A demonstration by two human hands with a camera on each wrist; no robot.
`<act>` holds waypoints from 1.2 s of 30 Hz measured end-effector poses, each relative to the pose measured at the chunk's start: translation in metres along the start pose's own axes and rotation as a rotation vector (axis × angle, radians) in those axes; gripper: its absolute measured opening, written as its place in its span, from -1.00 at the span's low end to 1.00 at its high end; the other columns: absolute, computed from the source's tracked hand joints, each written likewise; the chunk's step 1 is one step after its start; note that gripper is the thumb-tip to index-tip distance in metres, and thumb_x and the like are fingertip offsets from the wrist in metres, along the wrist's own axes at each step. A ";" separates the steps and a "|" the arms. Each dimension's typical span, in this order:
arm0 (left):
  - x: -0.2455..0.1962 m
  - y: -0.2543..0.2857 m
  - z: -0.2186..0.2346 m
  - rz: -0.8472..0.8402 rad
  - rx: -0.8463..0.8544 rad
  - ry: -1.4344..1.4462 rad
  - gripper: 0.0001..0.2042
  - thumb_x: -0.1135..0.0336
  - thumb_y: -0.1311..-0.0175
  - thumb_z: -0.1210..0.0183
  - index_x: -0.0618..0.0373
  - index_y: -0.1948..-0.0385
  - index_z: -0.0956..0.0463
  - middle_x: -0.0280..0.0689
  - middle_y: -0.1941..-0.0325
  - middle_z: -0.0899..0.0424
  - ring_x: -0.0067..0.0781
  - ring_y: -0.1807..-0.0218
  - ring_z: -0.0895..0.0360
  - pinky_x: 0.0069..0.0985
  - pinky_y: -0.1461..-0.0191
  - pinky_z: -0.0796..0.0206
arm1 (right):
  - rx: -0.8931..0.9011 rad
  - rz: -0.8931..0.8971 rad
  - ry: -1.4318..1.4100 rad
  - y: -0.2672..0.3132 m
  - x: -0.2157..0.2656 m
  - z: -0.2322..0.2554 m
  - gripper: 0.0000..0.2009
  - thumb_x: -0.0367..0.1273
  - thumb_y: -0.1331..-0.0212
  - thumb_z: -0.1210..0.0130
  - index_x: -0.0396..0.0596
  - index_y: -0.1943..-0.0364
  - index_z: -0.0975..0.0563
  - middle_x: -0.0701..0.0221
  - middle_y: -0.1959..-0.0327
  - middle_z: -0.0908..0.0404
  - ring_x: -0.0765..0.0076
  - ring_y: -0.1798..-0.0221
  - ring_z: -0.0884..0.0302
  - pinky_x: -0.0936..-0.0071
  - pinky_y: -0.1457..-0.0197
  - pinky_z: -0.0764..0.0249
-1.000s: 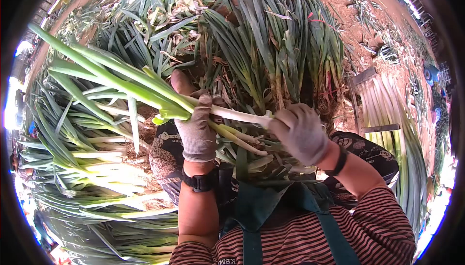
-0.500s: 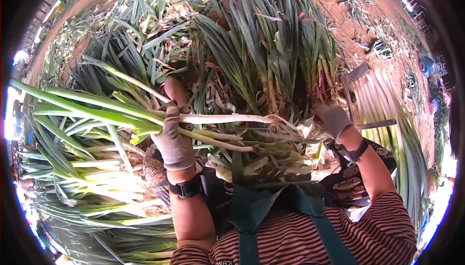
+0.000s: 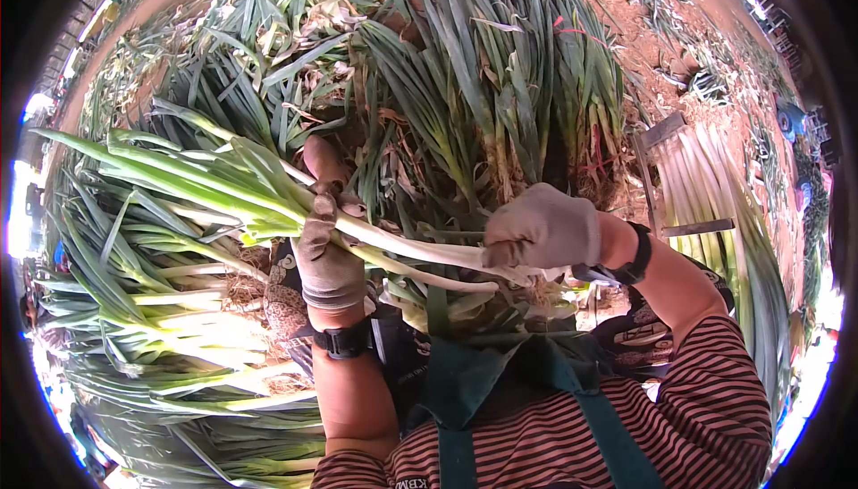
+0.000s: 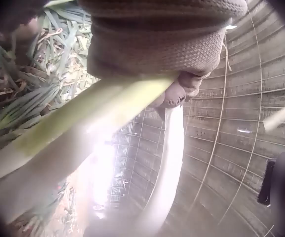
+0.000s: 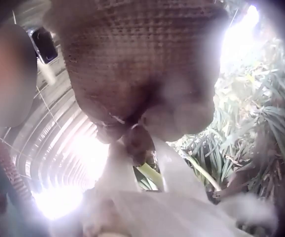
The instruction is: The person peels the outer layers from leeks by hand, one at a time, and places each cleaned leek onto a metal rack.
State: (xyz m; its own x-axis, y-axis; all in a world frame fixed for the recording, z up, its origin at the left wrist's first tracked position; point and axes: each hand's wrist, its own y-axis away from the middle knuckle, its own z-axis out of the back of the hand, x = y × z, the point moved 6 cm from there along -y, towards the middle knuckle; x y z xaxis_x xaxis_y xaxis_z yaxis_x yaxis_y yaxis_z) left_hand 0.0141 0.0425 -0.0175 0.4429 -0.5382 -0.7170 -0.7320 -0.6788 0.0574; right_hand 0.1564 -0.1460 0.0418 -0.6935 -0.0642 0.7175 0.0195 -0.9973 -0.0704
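My gloved left hand [image 3: 329,261] grips several long green onions, their leaves [image 3: 206,181] fanning out to the left. A white stalk [image 3: 402,240] runs from that hand toward the right. At its root end my gloved right hand [image 3: 547,228] has its fingers curled and pinches the pale outer layer. The right wrist view shows whitish layers [image 5: 179,170] coming out between the finger and thumb. Thinner stalks [image 3: 429,276] also stick out below the held one. In the left wrist view a white stalk [image 4: 169,158] bends down from the glove [image 4: 157,47].
Unpeeled green onions [image 3: 509,87] stand bunched ahead. More lie piled at the left [image 3: 143,310]. Clean white ones rest in a metal-and-wood rack [image 3: 697,228] at the right. Leaf scraps [image 3: 277,15] cover the ground at the far left, and peelings [image 3: 465,306] lie over the lap.
My right hand slid off the stalk out to the right, pulling pale peel and baring the roots, then came back to the root end. My left hand keeps its grip, shifted slightly left.
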 end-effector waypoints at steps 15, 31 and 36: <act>-0.016 0.002 -0.004 -0.102 -0.253 -0.006 -0.74 0.29 -0.36 0.04 0.22 0.05 -0.44 -0.35 0.35 -0.50 -0.53 0.34 -0.45 -0.62 0.27 -0.35 | -0.191 -0.475 0.092 0.110 -0.060 0.021 -0.50 -0.08 -0.06 -0.25 0.03 -0.07 -0.48 0.20 0.19 -0.66 0.01 0.12 -0.63 0.16 0.05 -0.49; -0.044 0.022 -0.044 -0.393 -0.294 -0.436 -0.75 0.20 -0.18 -0.18 0.07 0.16 -0.48 -0.38 0.38 -0.58 -0.63 0.37 -0.48 -0.68 0.34 -0.28 | -0.059 -1.412 0.388 0.205 -0.258 -0.007 -0.65 -0.11 -0.15 -0.10 -0.03 0.14 -0.63 0.12 0.20 -0.67 0.01 0.08 -0.63 0.18 0.01 -0.51; -0.134 0.013 0.021 -0.595 -0.205 -0.215 -0.66 0.21 -0.36 0.03 0.21 -0.04 -0.44 -0.23 0.18 -0.60 -0.41 0.12 -0.50 -0.47 -0.06 -0.32 | 0.210 -1.437 0.310 0.255 -0.229 0.017 -0.50 -0.01 -0.12 -0.15 -0.05 -0.02 -0.58 0.05 -0.04 -0.58 -0.01 -0.09 -0.56 0.24 -0.16 -0.46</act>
State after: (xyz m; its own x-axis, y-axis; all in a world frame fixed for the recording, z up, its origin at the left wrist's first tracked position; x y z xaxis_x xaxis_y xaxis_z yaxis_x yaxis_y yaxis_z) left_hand -0.0664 0.1164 0.0647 0.6129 0.0551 -0.7882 -0.2716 -0.9221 -0.2756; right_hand 0.3328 -0.3865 -0.1283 -0.3304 0.9395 -0.0904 -0.7165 -0.1873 0.6720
